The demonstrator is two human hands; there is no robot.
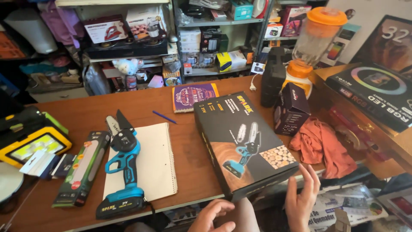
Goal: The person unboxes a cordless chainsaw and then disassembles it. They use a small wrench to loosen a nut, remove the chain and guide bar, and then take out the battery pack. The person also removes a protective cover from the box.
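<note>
At the table's near edge, both hands, left and right, hover open and empty just short of the black box. Looks like unboxing's paused; gripping it comes next, probably.

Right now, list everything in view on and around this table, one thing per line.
mini chainsaw: one, blue and black, on the notepad at table left
notepad: one, cream, spiral-bound, under the saw
long packet: one, green and black, left of the saw
work light: one, yellow and black, far left
pen: one, blue, behind the notepad
large box: one, black, table centre, front edge
small booklet: one, purple, behind the box
small box: one, dark, right of centre
cloth: one, orange, right edge
blender: one, orange and clear, back right
shelves: crowded, behind the table
left hand: open, below the box
right hand: open, beside the box corner
</note>
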